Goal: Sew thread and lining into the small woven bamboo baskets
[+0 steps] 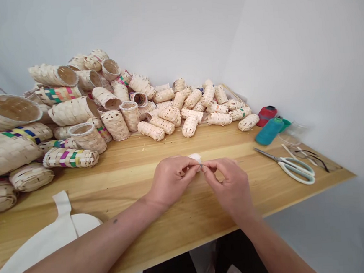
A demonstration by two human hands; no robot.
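Head view: both hands work close together over the middle of a wooden table. The left hand has thumb and forefinger closed in a pinch, and the right hand pinches toward it from the other side, their fingertips nearly meeting. Between them is a tiny dark item, too small to identify. Just behind the left fingertips a white scrap shows; whether it is held or lies on the wood, I cannot tell.

Beyond the hands, small woven baskets lie heaped toward the wall. Larger woven baskets are stacked on the left, several with coloured strips, some with open mouths showing. Nearer on the left, the left forearm crosses in front of a white roll and hides part of it; its loose end sticks out toward the baskets.

To the right of the right hand, well apart from it, lie scissors with pale handles, blades slanting toward the small baskets. Behind them are a red spool and a teal spool.
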